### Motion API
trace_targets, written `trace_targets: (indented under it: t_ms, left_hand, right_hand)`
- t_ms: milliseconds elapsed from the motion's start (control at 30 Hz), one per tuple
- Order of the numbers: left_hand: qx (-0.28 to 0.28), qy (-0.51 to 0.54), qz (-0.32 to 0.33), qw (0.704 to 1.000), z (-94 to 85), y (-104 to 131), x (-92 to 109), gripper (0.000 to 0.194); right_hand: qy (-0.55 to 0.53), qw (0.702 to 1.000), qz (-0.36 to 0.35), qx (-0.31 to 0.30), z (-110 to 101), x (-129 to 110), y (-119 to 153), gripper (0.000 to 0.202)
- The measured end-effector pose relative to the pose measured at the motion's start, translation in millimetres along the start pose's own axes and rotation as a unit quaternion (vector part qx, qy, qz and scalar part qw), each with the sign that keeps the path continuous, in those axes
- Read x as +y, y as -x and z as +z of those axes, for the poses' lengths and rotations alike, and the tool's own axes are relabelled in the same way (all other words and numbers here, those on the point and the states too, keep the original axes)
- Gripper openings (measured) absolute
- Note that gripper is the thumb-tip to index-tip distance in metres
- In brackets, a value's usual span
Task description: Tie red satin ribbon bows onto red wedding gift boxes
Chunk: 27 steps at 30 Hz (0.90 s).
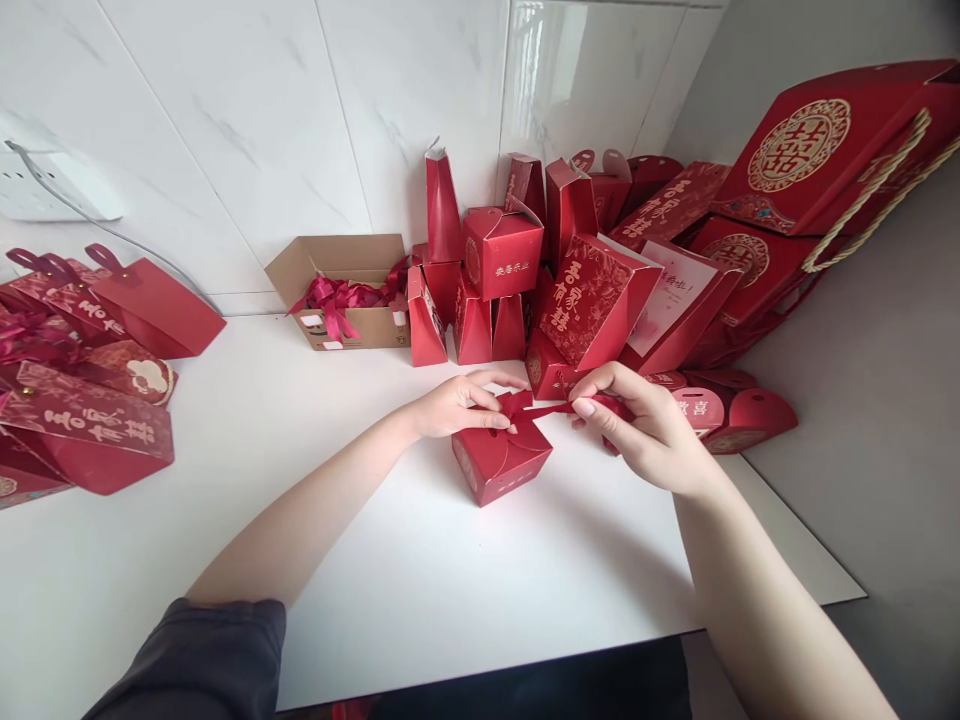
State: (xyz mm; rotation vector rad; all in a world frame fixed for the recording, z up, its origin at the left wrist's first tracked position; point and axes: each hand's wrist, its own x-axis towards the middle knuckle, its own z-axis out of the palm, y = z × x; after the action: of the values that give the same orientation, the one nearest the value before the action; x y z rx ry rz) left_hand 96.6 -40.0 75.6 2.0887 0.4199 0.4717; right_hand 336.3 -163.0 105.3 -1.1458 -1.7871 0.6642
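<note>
A small red gift box (502, 465) with gold print stands on the white table in front of me. Over its top lies a dark red ribbon (551, 409), gathered in a knot or bow at the middle of the lid. My left hand (457, 403) rests at the box's top left, thumb and fingers around the gathered ribbon; the fingertips are partly hidden by it. To the right of the box, my right hand (637, 415) pinches a stretched ribbon end between thumb and forefinger. More ribbon hangs behind the right fingers.
An open cardboard box (367, 328) with red ribbons stands at the back wall. Several red boxes (502, 250) are stacked beside it. Large red boxes with a rope handle (862, 195) rise at the right. Red bags (112, 430) and a wall socket (56, 185) are at the left.
</note>
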Motion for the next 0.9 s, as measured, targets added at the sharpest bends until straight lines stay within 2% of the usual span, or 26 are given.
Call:
trace_targets:
  t_ms: [100,167,333,533,633,767,900]
  left_hand:
    - [0.081,-0.090,0.054,0.991,2.1,0.1,4.1,0.013]
    - [0.098,-0.112,0.058,0.987,1.3,0.8,6.9,0.013]
    - [0.063,-0.069,0.028,0.995,-7.5,3.3,16.9,0.012]
    - [0.043,-0.046,-0.017,0.998,-15.6,10.5,45.4,0.014]
    - [0.043,-0.048,-0.063,0.996,-16.4,14.0,56.8,0.018]
    - [0.023,0.005,-0.128,0.992,-17.4,13.4,56.2,0.022]
    - [-0.001,0.074,-0.173,0.982,-21.9,10.9,47.6,0.024]
  right_hand:
    - [0.028,0.999,-0.026,-0.026,-7.9,-13.5,-8.7,0.013]
    - [0.043,0.998,-0.042,-0.037,-9.9,-18.4,-11.0,0.011]
    - [0.037,0.995,-0.063,-0.062,-10.3,-22.5,-4.6,0.005]
    - [0.026,0.991,-0.111,-0.069,-9.9,-32.0,1.1,0.004]
    - [0.019,0.989,-0.123,-0.080,-6.9,-37.3,1.3,0.005]
    - [0.007,0.988,-0.113,-0.101,-1.4,-40.4,-0.1,0.003]
    - [0.030,0.991,-0.095,-0.091,1.5,-38.6,-3.4,0.003]
